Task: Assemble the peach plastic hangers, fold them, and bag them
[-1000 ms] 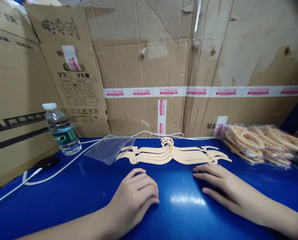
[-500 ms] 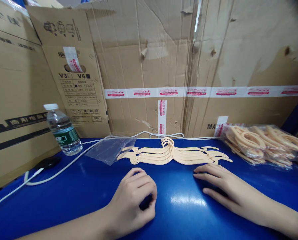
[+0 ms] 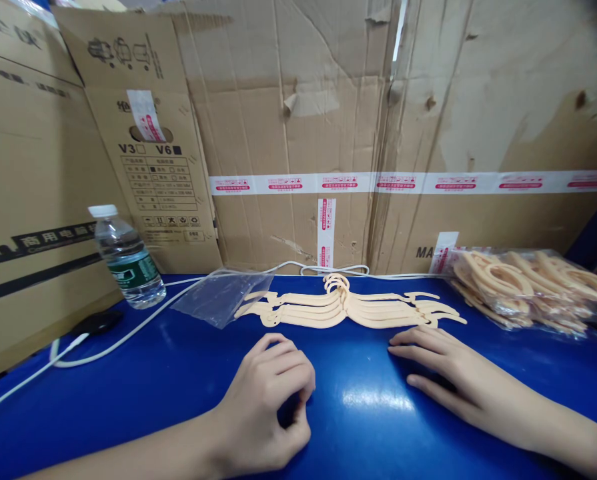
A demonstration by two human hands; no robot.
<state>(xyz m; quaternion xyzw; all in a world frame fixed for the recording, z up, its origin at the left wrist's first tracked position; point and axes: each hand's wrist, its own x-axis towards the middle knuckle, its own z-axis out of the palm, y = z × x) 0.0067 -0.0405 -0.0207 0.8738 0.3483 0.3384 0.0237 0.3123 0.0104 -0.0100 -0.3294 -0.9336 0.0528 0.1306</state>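
Note:
Several cream-coloured clothes hangers (image 3: 308,313) lie stacked flat on the blue table, their hooks pointing away from me. My left hand (image 3: 271,400) rests in front of their left half, fingers curled and thumb meeting them in a ring. The blue tabletop shows through that ring, and I see nothing held. To the right, my right hand (image 3: 448,370) lies palm down with fingers stretched out and thumb apart, empty. Its fingertips are just in front of the right end of the hangers; whether they touch is unclear. A clear plastic bag (image 3: 213,300) reaches the hangers' left ends.
Bagged hangers (image 3: 528,290) are piled at the right rear. A water bottle (image 3: 131,263) stands at the left near a black device (image 3: 97,323) with a white cable (image 3: 123,347). Cardboard boxes (image 3: 288,133) wall off the back and left of the blue table (image 3: 178,387).

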